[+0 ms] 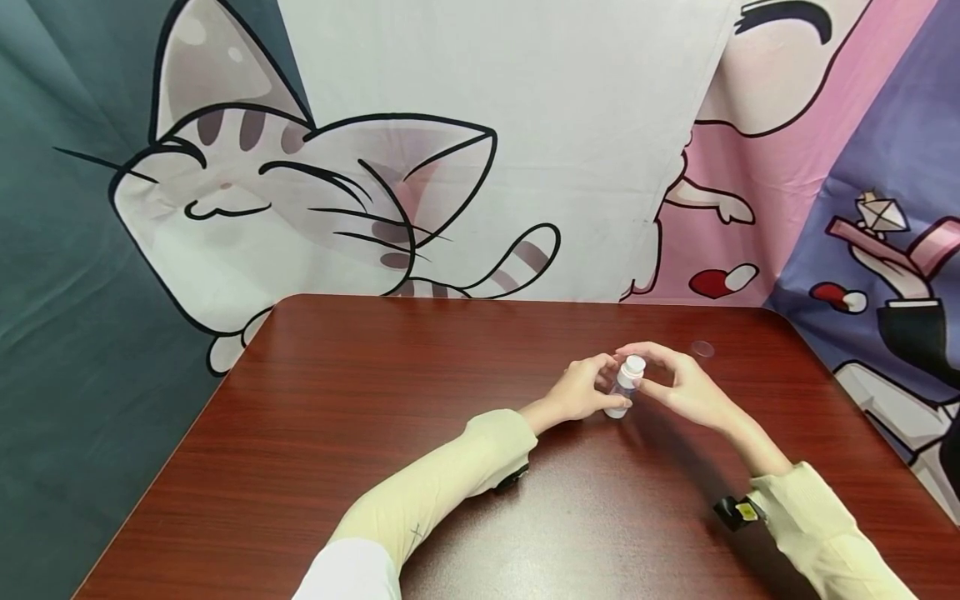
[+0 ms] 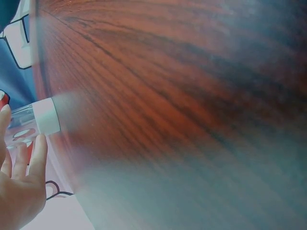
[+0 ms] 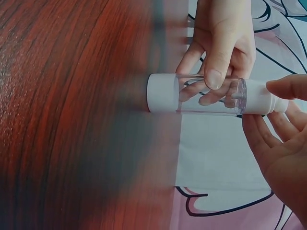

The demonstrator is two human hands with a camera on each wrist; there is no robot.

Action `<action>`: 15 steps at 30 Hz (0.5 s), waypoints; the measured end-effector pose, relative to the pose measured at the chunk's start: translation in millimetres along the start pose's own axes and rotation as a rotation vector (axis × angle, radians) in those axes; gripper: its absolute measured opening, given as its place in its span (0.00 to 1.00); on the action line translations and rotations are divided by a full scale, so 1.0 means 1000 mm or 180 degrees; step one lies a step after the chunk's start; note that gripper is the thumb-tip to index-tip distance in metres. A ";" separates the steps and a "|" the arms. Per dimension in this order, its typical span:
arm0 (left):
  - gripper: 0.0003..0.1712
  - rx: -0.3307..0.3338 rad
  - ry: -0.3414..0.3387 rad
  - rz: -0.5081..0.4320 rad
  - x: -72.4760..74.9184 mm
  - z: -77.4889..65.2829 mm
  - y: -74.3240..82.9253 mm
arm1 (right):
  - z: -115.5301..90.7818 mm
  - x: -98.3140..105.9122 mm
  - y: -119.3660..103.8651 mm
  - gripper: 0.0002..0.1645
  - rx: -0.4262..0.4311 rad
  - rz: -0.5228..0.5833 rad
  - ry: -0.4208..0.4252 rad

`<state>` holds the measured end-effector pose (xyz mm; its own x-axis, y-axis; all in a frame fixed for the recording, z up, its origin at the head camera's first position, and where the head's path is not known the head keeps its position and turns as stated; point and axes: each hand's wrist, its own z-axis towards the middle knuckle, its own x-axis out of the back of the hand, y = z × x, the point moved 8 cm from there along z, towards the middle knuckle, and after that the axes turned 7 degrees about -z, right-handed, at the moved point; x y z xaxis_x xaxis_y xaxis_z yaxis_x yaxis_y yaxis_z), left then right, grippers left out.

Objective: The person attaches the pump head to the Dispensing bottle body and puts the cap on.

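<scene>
A small pump bottle with a clear body, a white base and a white top stands upright on the table between both hands. My left hand holds its clear body, thumb on the near side and fingers behind. At the top, my right hand pinches the white collar between thumb and fingers. In the right wrist view the bottle lies sideways across the picture, and the left fingers show through its clear wall. The left wrist view catches only the white base and part of the left hand.
A small clear round piece lies on the reddish-brown wooden table, behind the right hand. The table's far edge runs a little beyond the hands. A cloth printed with a cartoon cat hangs behind it.
</scene>
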<state>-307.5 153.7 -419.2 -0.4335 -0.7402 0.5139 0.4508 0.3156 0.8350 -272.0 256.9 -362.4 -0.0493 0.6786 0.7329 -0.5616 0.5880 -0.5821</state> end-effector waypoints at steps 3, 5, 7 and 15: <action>0.28 0.0012 -0.0011 -0.0019 0.000 0.000 0.000 | -0.001 0.001 0.003 0.24 -0.0061 -0.0061 -0.0014; 0.28 0.0019 -0.0015 -0.0036 0.000 0.000 0.000 | -0.002 0.001 0.004 0.25 -0.0076 -0.0100 -0.0015; 0.28 0.0025 -0.0017 -0.0057 0.000 0.000 0.000 | -0.002 0.002 0.005 0.25 -0.0077 -0.0114 -0.0014; 0.28 0.0025 -0.0014 -0.0098 0.000 0.000 -0.001 | -0.003 0.002 0.005 0.25 -0.0038 -0.0060 0.0015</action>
<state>-308.0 153.8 -419.6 -0.4506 -0.7471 0.4887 0.4311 0.2973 0.8519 -272.3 262.7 -364.6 -0.0350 0.6694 0.7421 -0.5526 0.6058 -0.5725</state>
